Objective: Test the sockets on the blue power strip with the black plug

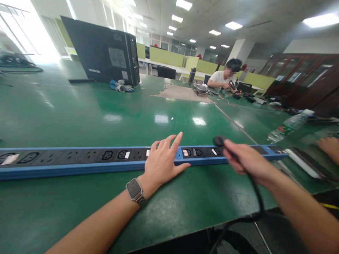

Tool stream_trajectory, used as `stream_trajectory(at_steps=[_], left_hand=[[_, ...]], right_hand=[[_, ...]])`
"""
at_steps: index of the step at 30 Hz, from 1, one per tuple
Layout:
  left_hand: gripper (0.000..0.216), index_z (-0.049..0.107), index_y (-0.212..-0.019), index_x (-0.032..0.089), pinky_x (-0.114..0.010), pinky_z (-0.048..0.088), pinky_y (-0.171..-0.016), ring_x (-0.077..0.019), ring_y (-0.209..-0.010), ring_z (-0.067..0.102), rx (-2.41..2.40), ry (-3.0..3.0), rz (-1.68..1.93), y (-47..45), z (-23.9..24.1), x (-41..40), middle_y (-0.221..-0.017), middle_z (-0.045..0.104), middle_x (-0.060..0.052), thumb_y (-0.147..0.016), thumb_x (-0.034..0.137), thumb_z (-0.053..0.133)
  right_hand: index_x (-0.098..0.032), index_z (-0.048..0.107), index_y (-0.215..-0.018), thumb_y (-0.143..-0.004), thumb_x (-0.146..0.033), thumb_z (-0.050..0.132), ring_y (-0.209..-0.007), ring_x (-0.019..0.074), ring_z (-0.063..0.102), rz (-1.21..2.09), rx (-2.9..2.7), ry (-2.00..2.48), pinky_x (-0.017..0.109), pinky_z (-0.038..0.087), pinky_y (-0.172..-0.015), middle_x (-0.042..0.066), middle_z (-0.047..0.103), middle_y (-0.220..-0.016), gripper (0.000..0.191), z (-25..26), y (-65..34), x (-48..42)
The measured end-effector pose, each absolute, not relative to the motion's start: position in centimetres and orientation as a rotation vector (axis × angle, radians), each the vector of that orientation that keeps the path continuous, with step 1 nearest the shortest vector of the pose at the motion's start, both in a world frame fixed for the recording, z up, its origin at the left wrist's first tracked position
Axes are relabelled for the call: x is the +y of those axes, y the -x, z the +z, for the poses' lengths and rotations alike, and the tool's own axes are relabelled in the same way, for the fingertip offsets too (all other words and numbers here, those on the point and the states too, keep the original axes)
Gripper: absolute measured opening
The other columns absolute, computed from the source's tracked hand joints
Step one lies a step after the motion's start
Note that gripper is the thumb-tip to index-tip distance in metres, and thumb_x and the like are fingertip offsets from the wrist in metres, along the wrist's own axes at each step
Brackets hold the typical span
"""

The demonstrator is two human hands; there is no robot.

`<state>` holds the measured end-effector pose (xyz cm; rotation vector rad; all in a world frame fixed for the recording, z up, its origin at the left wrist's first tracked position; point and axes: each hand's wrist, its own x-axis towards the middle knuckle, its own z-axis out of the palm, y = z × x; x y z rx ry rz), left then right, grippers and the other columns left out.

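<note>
A long blue power strip (79, 166) with black sockets lies across the green table in front of me. My left hand (162, 158) rests flat over its middle, fingers spread, with a watch (134, 190) on that wrist. My right hand (243, 158) is closed on a black power plug (219, 140), held just above the strip's right part. Its black cord (258, 192) hangs from the hand and drops over the table's front edge. The plug is a little blurred, and its front face cannot be made out. White and reddish stickers mark some sockets.
A black computer case (106, 53) stands at the back left, with gloves (122, 85) beside it. A plastic bottle (291, 125) lies tilted at right, near another person's hand (329, 148). Across the table a person (225, 79) handles a dark tool.
</note>
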<state>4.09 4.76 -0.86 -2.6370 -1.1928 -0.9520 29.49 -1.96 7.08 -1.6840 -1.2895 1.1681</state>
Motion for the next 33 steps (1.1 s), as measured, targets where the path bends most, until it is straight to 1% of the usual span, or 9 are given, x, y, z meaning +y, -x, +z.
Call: stream_trajectory(at_steps=[2, 5, 9, 12, 15, 18, 20, 26, 33], left_hand=[[0.067, 0.038, -0.144, 0.021, -0.041, 0.045, -0.09, -0.0259, -0.107, 0.06, -0.974, 2.652, -1.175, -3.3, 0.0, 4.8, -0.124, 0.062, -0.011, -0.086, 0.044, 0.062], [0.04, 0.054, -0.128, 0.026, -0.034, 0.047, -0.083, -0.0194, -0.092, 0.063, -0.867, 2.467, -1.54, -0.7, 1.9, 4.7, -0.103, 0.068, -0.004, -0.088, 0.023, 0.058], [0.041, 0.056, -0.12, 0.024, -0.036, 0.049, -0.085, -0.0226, -0.098, 0.062, -0.887, 2.345, -1.536, 3.3, 3.4, 3.8, -0.109, 0.066, -0.006, -0.08, 0.021, 0.065], [0.042, 0.052, -0.126, 0.023, -0.036, 0.049, -0.084, -0.0223, -0.093, 0.062, -1.156, 2.388, -1.362, 5.6, 2.5, 3.6, -0.105, 0.066, -0.006, -0.084, 0.023, 0.057], [0.046, 0.049, -0.134, 0.022, -0.037, 0.049, -0.086, -0.0235, -0.097, 0.061, -1.47, 2.494, -1.135, 7.5, 0.9, 4.0, -0.108, 0.066, -0.007, -0.088, 0.024, 0.046], [0.044, 0.052, -0.132, 0.023, -0.041, 0.046, -0.091, -0.026, -0.104, 0.058, -1.514, 2.637, -0.928, 8.5, -0.1, 4.5, -0.113, 0.065, -0.008, -0.089, 0.028, 0.046], [0.042, 0.052, -0.132, 0.023, -0.042, 0.045, -0.093, -0.026, -0.108, 0.057, -1.474, 2.725, -0.855, 8.5, -0.2, 4.7, -0.117, 0.064, -0.008, -0.09, 0.031, 0.046], [0.04, 0.053, -0.133, 0.024, -0.041, 0.043, -0.101, -0.0236, -0.118, 0.056, -1.438, 2.844, -0.851, 8.4, 0.0, 5.3, -0.127, 0.064, -0.006, -0.094, 0.033, 0.044], [0.042, 0.059, -0.128, 0.023, -0.041, 0.045, -0.103, -0.0249, -0.116, 0.061, -1.601, 2.816, -0.904, 9.0, 0.1, 5.8, -0.127, 0.067, -0.006, -0.092, 0.042, 0.049]], right_hand=[[-0.017, 0.053, -0.066, -0.09, -0.062, 0.047, -0.039, 0.0067, 0.037, 1.297, -1.612, 1.577, 0.02, 0.028, -0.041, -0.004, 0.045, -0.044, 0.05, 7.0, -24.1, -2.2], [-0.016, 0.055, -0.07, -0.09, -0.056, 0.051, -0.041, 0.0062, 0.042, 1.289, -1.737, 1.419, 0.019, 0.031, -0.041, -0.005, 0.047, -0.048, 0.044, 7.2, -18.5, -2.4], [-0.017, 0.052, -0.066, -0.091, -0.05, 0.052, -0.04, 0.0054, 0.041, 1.24, -1.754, 1.299, 0.018, 0.031, -0.041, -0.006, 0.045, -0.048, 0.041, 7.1, -16.4, -1.8], [-0.018, 0.055, -0.07, -0.091, -0.052, 0.05, -0.042, 0.0073, 0.042, 1.137, -1.701, 1.321, 0.019, 0.033, -0.043, -0.006, 0.046, -0.049, 0.04, 5.4, -17.4, -1.0], [-0.018, 0.056, -0.066, -0.09, -0.054, 0.05, -0.046, 0.0095, 0.042, 0.84, -1.614, 1.513, 0.022, 0.034, -0.048, -0.004, 0.045, -0.049, 0.043, 2.3, -20.6, -0.6], [-0.018, 0.055, -0.06, -0.088, -0.053, 0.052, -0.05, 0.0111, 0.042, 0.39, -1.496, 1.712, 0.024, 0.032, -0.052, -0.003, 0.043, -0.05, 0.045, -1.2, -24.4, -0.7], [-0.018, 0.054, -0.059, -0.089, -0.052, 0.051, -0.051, 0.0114, 0.041, 0.237, -1.458, 1.735, 0.025, 0.032, -0.053, -0.003, 0.042, -0.05, 0.045, -3.1, -26.0, -0.9], [-0.019, 0.052, -0.058, -0.09, -0.046, 0.052, -0.05, 0.0105, 0.039, 0.205, -1.49, 1.66, 0.025, 0.032, -0.054, -0.003, 0.04, -0.052, 0.042, -4.7, -26.6, -1.4], [-0.018, 0.052, -0.058, -0.09, -0.046, 0.052, -0.049, 0.0102, 0.039, 0.201, -1.501, 1.649, 0.025, 0.032, -0.054, -0.003, 0.041, -0.051, 0.042, -4.5, -26.4, -1.4]])
